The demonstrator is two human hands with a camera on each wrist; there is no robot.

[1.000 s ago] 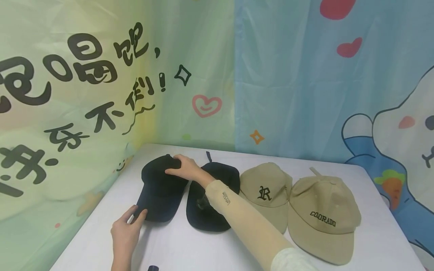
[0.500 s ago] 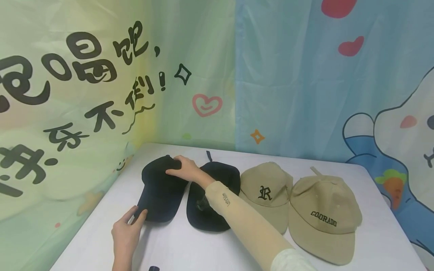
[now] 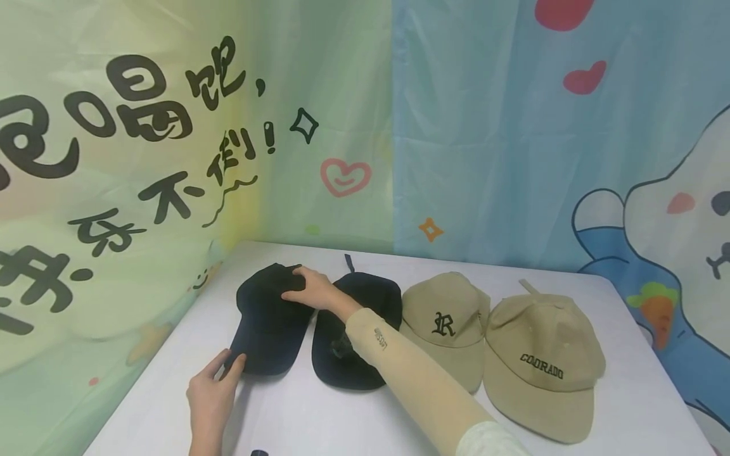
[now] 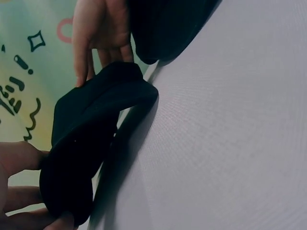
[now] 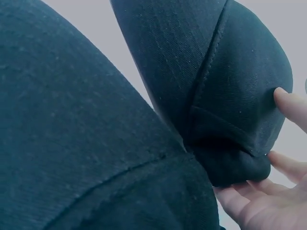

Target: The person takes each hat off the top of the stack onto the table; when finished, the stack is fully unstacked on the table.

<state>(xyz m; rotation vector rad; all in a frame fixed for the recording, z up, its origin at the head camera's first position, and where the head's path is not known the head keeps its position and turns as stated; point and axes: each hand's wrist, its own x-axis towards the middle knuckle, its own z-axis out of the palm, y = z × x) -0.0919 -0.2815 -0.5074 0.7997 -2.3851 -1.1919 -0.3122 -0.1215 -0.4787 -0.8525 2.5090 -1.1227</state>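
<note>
A plain black baseball cap (image 3: pixel 268 329) is at the far left of the row on the white table, its brim toward me. My left hand (image 3: pixel 212 396) pinches the left corner of the brim between thumb and fingers. At the crown's right rear, my right hand (image 3: pixel 313 291) grips the fabric. The right wrist view shows the thumb of my right hand (image 5: pixel 273 201) on one side of the crown (image 5: pixel 244 76) and several fingers under its edge. In the left wrist view the brim stands off the table, with shadow beneath. A second black cap (image 3: pixel 359 373) lies beside it, partly hidden by my right forearm.
To the right lie a beige cap with an R (image 3: pixel 447 304) and a beige cap reading COLORADO (image 3: pixel 547 354), side by side. A small dark object (image 3: pixel 259 453) shows at the bottom edge. Printed curtains (image 3: pixel 467 126) hang behind and left of the table (image 3: pixel 319 424).
The head view has shifted very slightly. My right hand has moved a touch rightward on the crown, whose top looks slightly reshaped. My left hand keeps its hold on the brim.
</note>
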